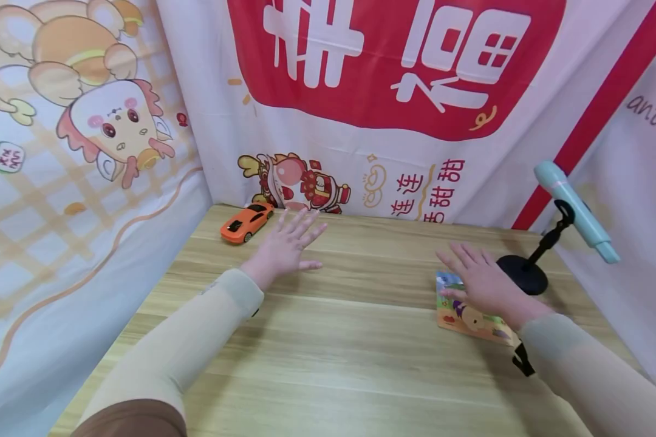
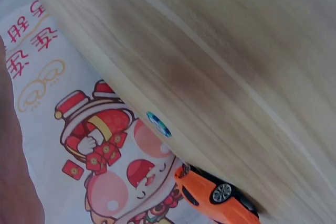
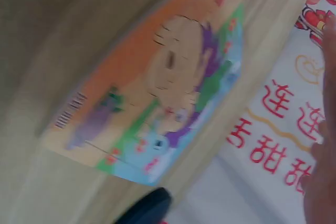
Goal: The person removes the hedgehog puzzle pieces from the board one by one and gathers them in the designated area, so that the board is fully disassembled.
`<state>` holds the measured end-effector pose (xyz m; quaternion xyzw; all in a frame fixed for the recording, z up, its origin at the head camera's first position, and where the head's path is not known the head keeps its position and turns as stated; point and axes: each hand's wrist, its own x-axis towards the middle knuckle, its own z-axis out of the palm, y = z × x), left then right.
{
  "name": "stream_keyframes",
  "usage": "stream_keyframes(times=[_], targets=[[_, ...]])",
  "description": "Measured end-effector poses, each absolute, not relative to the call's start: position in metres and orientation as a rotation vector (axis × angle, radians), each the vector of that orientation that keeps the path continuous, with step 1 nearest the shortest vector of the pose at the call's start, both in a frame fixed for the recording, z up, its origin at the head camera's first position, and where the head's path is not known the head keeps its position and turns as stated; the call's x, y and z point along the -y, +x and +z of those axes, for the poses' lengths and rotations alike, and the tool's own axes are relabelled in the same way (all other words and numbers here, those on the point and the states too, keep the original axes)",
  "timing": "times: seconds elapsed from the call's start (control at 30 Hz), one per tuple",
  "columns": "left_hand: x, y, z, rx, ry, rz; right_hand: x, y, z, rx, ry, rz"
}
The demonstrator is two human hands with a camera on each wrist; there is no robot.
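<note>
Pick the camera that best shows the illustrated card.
Right wrist: it shows the illustrated card large, its printed face uncovered, though slightly blurred. The head view shows it smaller, partly hidden behind the right hand. The left wrist view doesn't show it.
</note>
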<state>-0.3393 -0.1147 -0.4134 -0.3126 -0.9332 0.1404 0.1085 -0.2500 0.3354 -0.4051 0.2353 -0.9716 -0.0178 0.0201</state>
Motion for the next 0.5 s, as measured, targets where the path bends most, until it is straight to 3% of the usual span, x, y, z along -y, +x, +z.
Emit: stream_keyframes(times=[0.3, 0.5], targets=[[0.072, -0.327, -0.427, 2.804, -1.018, 0.257, -0.37, -0.236, -0.44, 3.397, 0.504, 0.208], [0.039, -0.32, -0.438, 2.888, -1.053, 0.127, -0.355, -0.242, -0.449, 3.395, 0.473, 0.267]])
